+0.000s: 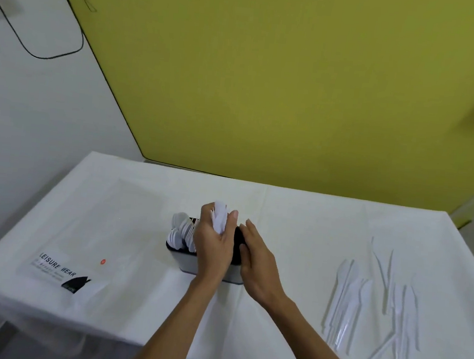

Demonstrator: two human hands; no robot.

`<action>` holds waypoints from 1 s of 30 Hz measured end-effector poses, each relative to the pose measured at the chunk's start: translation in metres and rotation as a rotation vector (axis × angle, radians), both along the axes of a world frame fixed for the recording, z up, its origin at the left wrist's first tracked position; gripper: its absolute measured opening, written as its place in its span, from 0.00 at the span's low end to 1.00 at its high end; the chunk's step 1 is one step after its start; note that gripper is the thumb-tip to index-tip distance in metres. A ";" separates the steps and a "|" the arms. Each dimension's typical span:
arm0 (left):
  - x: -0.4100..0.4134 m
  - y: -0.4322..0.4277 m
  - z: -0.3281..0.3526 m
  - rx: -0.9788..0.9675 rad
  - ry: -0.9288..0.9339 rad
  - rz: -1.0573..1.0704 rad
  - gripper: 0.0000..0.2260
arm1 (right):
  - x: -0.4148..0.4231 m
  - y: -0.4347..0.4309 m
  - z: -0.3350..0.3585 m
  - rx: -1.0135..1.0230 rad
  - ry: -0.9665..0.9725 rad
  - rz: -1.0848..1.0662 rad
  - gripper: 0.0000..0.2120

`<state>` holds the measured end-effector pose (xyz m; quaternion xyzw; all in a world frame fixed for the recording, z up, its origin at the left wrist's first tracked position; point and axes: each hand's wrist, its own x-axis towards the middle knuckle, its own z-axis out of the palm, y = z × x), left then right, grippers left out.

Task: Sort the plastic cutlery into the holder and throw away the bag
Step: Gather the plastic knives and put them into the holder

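Our left hand (213, 244) is closed around a bunch of white cutlery (220, 217), thumb on one side, fingers on the other, and the broad ends stick up above the fist. We cannot make out whether these are spoons or forks; they blur together. The bunch stands close to upright, long axis running down into the holder (211, 273), so the coming move looks like a straight drop or a push downward, right where the hand is.

Our right hand (254, 257) lies flat and open against the holder's right side, fingers stretched along the dark rim, gripping nothing. We judge it is steadying the box while the left loads it.

Just left of the fist, more white pieces (180, 232) already stand in the holder's left part, rounded heads up, leaning a little.

Now outward. The loose clear knives (363, 303) lie on the tablecloth (300, 209) well apart to the right, long axes running roughly toward and away from us, some crossing. They sit on the right hand's side, so that hand is the nearer one for the next pickup, we reckon.

The bag (70, 249) lies flat, well to the left, nearer the left hand, printed label toward us. It is not yet thrown away. No bin shows.
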<state>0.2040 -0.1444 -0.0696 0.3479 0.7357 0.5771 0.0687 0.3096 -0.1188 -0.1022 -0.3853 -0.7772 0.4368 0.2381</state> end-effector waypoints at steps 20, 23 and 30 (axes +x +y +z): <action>0.019 0.006 0.018 0.127 0.379 -0.136 0.09 | 0.016 0.005 0.001 -0.036 0.157 0.046 0.19; 0.046 0.015 0.024 0.162 0.405 -0.237 0.08 | 0.051 0.013 -0.008 -0.022 0.017 -0.146 0.18; 0.118 0.028 -0.021 -0.178 0.141 -0.557 0.08 | 0.161 0.016 -0.009 -0.100 -0.736 -0.516 0.15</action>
